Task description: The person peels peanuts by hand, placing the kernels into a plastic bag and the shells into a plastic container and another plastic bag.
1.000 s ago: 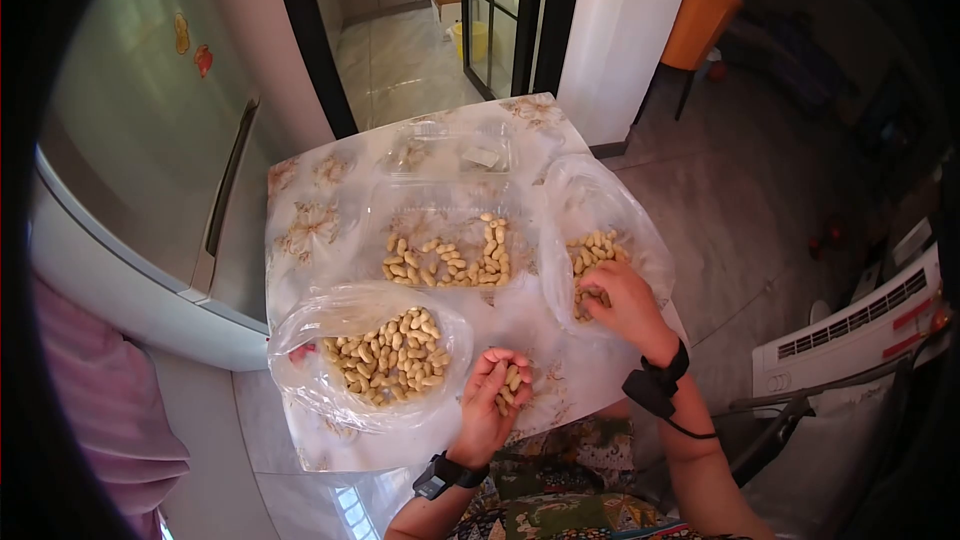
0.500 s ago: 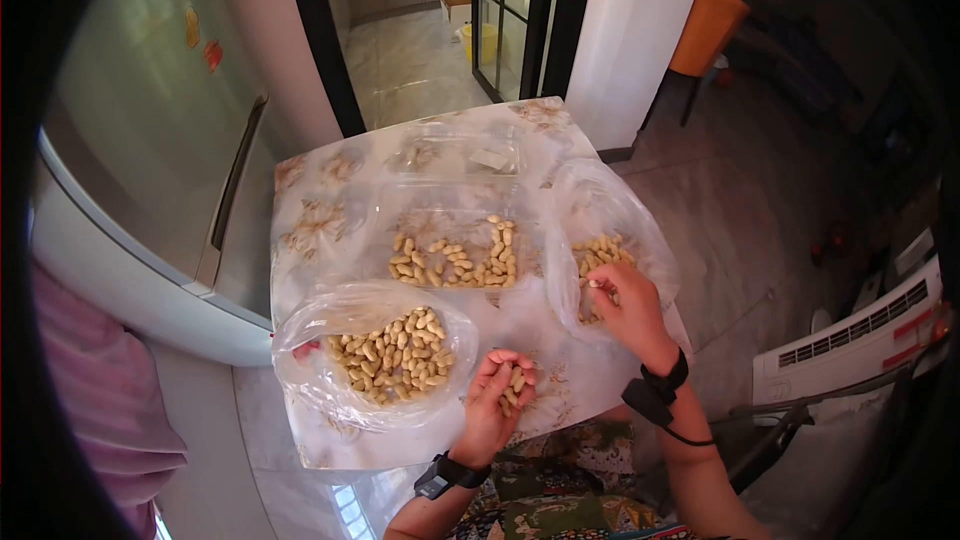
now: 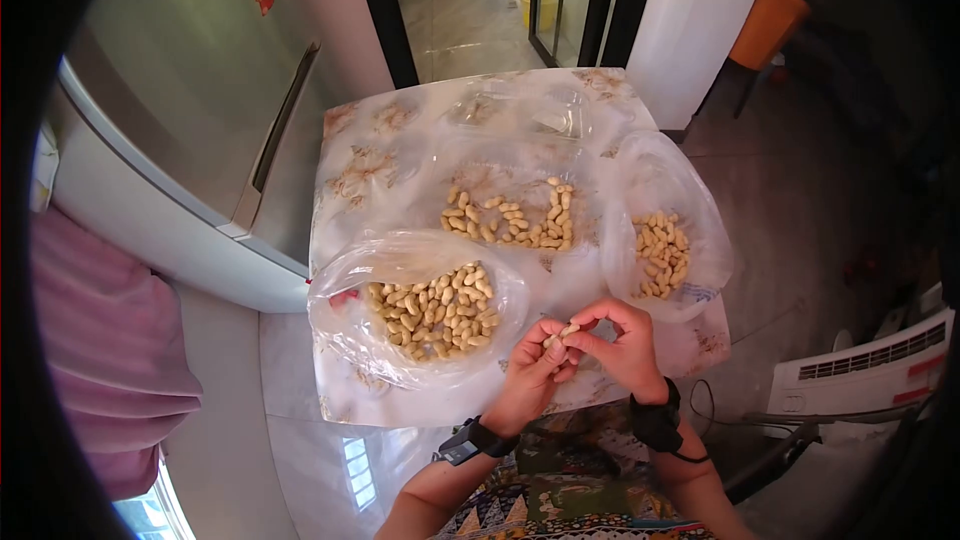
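Near the front edge of the table, my left hand and my right hand meet fingertip to fingertip. Between them they pinch a peanut in its shell. The left fingers are curled, and whether more peanuts lie in that palm is hidden. Just left of my hands an opened clear plastic bag holds a heap of peanuts. Beyond my right hand lies another clear bag with a smaller pile of peanuts. A clear plastic tray farther back contains several peanuts.
The table has a flowered cover. A fridge stands to its left, with a pink cloth hanging nearer me. Behind the table is a doorway with a glass door. An orange chair stands at the back right.
My right hand has come away from the right bag, down and left to my left hand. My left hand has risen slightly, and both now grip one peanut. The view has shifted.
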A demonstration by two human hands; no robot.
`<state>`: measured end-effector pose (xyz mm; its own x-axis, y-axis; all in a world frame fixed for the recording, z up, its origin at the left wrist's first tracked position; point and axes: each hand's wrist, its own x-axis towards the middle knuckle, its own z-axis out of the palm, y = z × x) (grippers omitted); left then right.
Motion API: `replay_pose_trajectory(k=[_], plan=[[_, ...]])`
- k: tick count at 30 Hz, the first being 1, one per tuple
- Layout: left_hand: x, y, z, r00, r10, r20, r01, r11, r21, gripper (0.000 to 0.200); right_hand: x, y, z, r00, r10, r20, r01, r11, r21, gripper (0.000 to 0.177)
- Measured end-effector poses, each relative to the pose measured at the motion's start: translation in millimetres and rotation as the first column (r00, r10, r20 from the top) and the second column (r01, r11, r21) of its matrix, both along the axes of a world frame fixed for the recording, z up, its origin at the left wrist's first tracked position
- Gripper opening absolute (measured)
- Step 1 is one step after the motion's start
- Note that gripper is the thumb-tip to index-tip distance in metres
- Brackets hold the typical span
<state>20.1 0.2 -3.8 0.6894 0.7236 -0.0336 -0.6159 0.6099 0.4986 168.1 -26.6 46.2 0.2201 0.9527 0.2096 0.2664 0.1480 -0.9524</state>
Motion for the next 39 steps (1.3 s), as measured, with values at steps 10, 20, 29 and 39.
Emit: replay_pose_trajectory(k=[10,20,29,39], plan=[[0.0,0.5,-0.4,0.999,-0.016,-0.039,0.016,1.0,-0.003,0.021,2.3,-1.5,-9.9,0.99,0.107,-0.088,-0.102,0.993,0.058,0.018],[2.9,-0.2,-0.2,0.998,-0.006,-0.063,0.005,1.0,-0.023,0.023,2.0,-3.7,-23.2,0.974,0.09,-0.208,-0.087,0.996,0.02,0.014],[1.6,-1.0,-3.6,0.997,0.034,-0.075,-0.034,0.999,0.0,0.01,3.7,-8.1,-31.6,0.951,0.163,-0.261,-0.165,0.986,0.014,0.021],[4.3,-2.1,-3.1,0.993,0.096,-0.061,-0.094,0.995,0.034,0.013,-0.1,-9.9,-32.8,0.919,0.151,-0.365,-0.14,0.988,0.057,0.025]])
